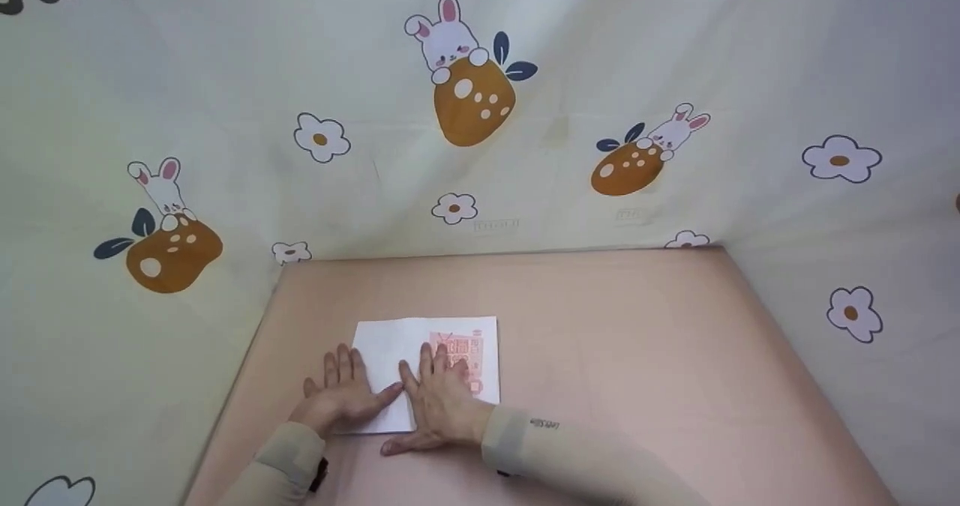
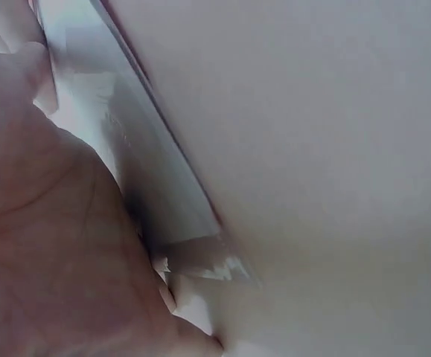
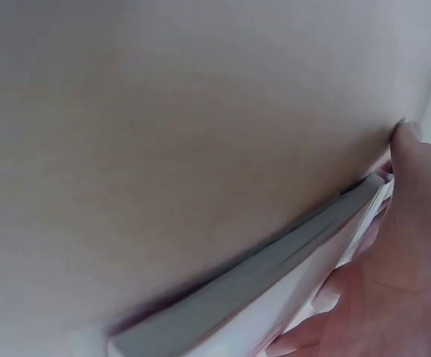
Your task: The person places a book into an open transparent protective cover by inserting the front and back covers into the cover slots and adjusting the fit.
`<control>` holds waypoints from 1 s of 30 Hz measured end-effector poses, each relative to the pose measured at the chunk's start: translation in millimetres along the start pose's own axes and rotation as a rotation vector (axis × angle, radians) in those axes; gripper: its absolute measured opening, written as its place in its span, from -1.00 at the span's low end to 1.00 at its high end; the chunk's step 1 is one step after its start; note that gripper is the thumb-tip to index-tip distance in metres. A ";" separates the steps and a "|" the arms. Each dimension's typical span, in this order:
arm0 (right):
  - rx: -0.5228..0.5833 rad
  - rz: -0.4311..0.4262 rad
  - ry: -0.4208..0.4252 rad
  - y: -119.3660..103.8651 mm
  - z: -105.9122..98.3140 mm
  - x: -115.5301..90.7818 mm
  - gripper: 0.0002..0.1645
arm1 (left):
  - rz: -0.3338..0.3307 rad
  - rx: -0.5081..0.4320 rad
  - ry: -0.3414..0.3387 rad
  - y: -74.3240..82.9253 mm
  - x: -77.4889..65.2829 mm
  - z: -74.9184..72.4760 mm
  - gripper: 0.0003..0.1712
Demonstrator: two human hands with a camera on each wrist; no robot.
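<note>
An open book [image 1: 382, 337] lies on the table, its left page plain white and its right page bearing a pink and red printed block [image 1: 476, 345]. My left hand [image 1: 345, 399] rests on the left page with fingers extended, thumb pointing toward the fold. Spread across the fold and the right page is my right hand [image 1: 444, 405], its fingers over part of the print and its thumb off the near edge. A clear plastic flap [image 2: 208, 260] sticks out at the book's corner in the left wrist view. The right wrist view shows the thick page block [image 3: 252, 279] beside the right hand.
The pink-beige table surface [image 1: 622, 341] extends to the right of the book. Around it hangs a pale cloth [image 1: 555, 169] printed with rabbits, brown fruit and flowers, meeting the table's back and side edges.
</note>
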State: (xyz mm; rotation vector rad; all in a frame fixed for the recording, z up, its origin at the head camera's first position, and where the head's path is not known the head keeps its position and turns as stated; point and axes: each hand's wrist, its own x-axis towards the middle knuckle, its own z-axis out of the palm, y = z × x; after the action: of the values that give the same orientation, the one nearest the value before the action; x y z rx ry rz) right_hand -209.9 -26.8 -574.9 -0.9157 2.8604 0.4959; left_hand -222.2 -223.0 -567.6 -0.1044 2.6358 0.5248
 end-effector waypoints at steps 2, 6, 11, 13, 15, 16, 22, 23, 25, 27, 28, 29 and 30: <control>0.022 -0.005 -0.005 1.5 0.7 1.2 0.63 | -0.001 -0.001 -0.001 0.6 -0.2 1.1 0.53; 0.078 0.001 -0.006 3.9 2.2 2.8 0.58 | 0.002 -0.014 0.006 0.4 -1.1 2.2 0.53; 0.195 -0.005 -0.001 12.7 -0.8 5.6 0.45 | 0.026 -0.025 0.047 1.6 -1.6 0.9 0.50; 0.255 -0.013 0.014 19.3 -3.6 6.9 0.39 | 0.040 -0.022 0.095 3.6 -0.1 -0.2 0.48; 0.313 -0.014 0.040 26.4 -5.4 8.2 0.33 | 0.061 -0.011 0.153 6.1 2.3 -1.5 0.42; 0.340 -0.015 0.052 29.8 -5.7 8.6 0.29 | 0.071 -0.001 0.182 7.3 3.7 -1.6 0.38; 0.448 -0.002 0.094 48.0 -5.2 10.0 -0.10 | 0.123 0.065 0.325 17.4 5.9 -0.6 0.04; 0.457 0.004 0.093 51.0 -5.4 10.3 -0.16 | 0.131 0.071 0.348 19.6 5.9 -0.5 -0.04; 0.468 0.018 0.090 57.2 -5.9 10.6 -0.23 | 0.149 0.081 0.389 24.0 6.3 -0.3 -0.19; 0.474 0.036 0.087 63.6 -6.3 10.5 -0.26 | 0.169 0.084 0.424 28.4 6.8 -0.1 -0.31; 0.475 0.047 0.087 66.6 -6.1 10.5 -0.27 | 0.180 0.086 0.439 30.4 7.3 0.1 -0.37; 0.479 0.059 0.091 69.8 -5.9 10.6 -0.28 | 0.192 0.086 0.450 32.3 7.5 0.3 -0.41; 0.489 0.070 0.092 73.0 -5.5 10.5 -0.29 | 0.201 0.083 0.458 34.2 7.7 0.5 -0.46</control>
State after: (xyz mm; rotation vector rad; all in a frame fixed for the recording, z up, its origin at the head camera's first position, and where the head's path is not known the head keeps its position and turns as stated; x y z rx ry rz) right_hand -260.7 21.6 -551.5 -0.7643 2.8892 -0.2456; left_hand -234.3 -191.1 -559.5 0.0782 3.1341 0.5035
